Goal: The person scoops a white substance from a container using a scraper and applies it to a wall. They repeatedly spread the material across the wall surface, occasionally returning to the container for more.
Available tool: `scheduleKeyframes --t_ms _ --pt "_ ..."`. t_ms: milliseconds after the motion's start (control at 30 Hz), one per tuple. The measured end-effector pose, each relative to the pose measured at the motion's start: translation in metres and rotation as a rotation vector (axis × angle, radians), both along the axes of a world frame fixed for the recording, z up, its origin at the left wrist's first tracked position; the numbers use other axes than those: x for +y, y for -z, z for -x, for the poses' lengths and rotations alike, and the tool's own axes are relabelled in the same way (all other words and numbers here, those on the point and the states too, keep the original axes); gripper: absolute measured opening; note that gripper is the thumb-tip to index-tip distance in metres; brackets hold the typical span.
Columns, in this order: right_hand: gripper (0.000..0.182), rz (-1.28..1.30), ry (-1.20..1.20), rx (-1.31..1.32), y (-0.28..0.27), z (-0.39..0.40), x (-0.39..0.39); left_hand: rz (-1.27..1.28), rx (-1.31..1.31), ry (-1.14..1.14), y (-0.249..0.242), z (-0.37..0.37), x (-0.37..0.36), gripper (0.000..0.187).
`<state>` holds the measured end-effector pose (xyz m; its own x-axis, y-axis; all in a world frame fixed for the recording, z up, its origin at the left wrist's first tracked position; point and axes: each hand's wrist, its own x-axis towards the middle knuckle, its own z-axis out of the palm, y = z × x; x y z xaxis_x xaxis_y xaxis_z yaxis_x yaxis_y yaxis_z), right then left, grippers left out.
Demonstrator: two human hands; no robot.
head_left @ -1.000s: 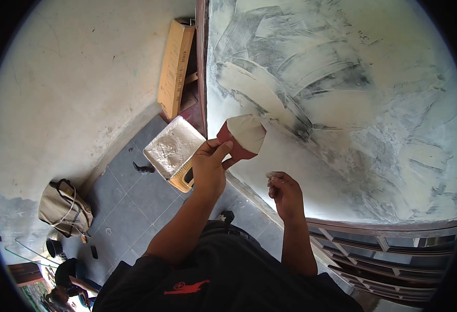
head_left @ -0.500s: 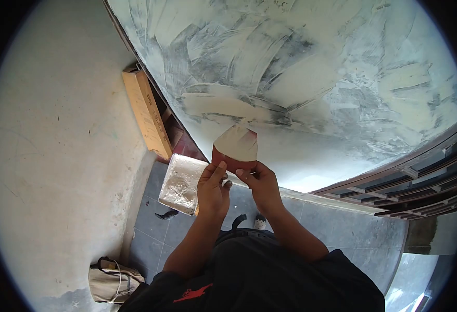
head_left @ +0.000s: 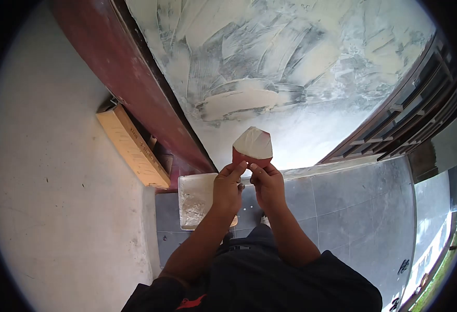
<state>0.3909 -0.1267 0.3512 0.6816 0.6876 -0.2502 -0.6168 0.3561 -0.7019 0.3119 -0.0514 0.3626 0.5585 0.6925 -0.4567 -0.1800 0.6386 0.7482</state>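
Observation:
A dark red putty spreader (head_left: 261,160) is held up in front of my body, its upper part covered with pale putty (head_left: 253,142). My left hand (head_left: 227,190) pinches its lower edge on the left, thumb on the near face. On the right, my right hand (head_left: 270,188) grips the same edge, the two thumbs almost touching. Fingers behind the spreader are hidden. Beyond it stands a wall (head_left: 270,62) smeared with pale and grey putty strokes. Below my left hand, a white tray (head_left: 182,208) with putty in it rests on the floor, partly covered by my forearm.
A long cardboard box (head_left: 135,148) leans at the left beside a dark red frame (head_left: 119,57). A wooden lattice window or door (head_left: 395,119) stands at the right. Grey floor tiles (head_left: 338,208) lie below, and a plain wall (head_left: 46,156) rises at the left.
My view has shifted, showing more of the red frame and the right-hand floor. Both hands and the spreader sit slightly further right in view, still gripped the same way.

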Motion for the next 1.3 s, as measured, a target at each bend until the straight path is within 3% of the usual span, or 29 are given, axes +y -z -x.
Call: scheduleKeyframes --t_ms 200,333,433,467,633,867,933,1033,1067,1167,1300 --pt "0.021 0.009 0.132 0.002 -0.007 0.013 0.001 0.243 -0.096 0.05 -0.003 -0.006 -0.007 0.013" --pt "0.021 0.048 0.112 -0.11 0.009 -0.008 -0.003 0.103 -0.044 0.089 0.002 0.0 -0.005 0.015" --pt "0.02 0.079 0.177 -0.149 0.001 -0.019 -0.002 -0.227 0.09 0.037 0.004 0.011 0.01 0.034" --pt "0.019 0.099 0.236 -0.14 -0.003 -0.021 -0.001 -0.233 0.102 0.052 0.004 0.013 0.02 0.034" --pt "0.02 0.131 0.312 -0.188 -0.003 -0.039 -0.003 -0.796 0.16 -0.139 -0.008 0.021 0.081 0.034" --pt "0.024 0.14 0.453 -0.248 -0.018 -0.031 0.011 -1.259 0.232 -0.152 -0.049 0.026 0.141 0.046" --pt "0.022 0.159 0.534 -0.276 -0.013 -0.03 0.021 -1.624 0.326 -0.247 -0.056 0.026 0.158 0.054" --pt "0.013 0.554 0.815 -0.649 -0.008 -0.027 0.031 -1.576 0.254 -0.097 -0.058 0.023 0.175 0.058" --pt "0.013 0.56 0.833 -0.643 -0.01 -0.026 0.034 -1.579 0.24 -0.08 -0.057 0.022 0.177 0.058" --pt "0.01 0.848 1.03 -0.946 -0.017 -0.024 0.051 -1.558 0.208 -0.048 -0.053 0.024 0.174 0.064" --pt "0.007 0.872 0.971 -1.171 -0.018 -0.006 0.1 -1.438 0.102 0.006 -0.059 0.026 0.173 0.064"
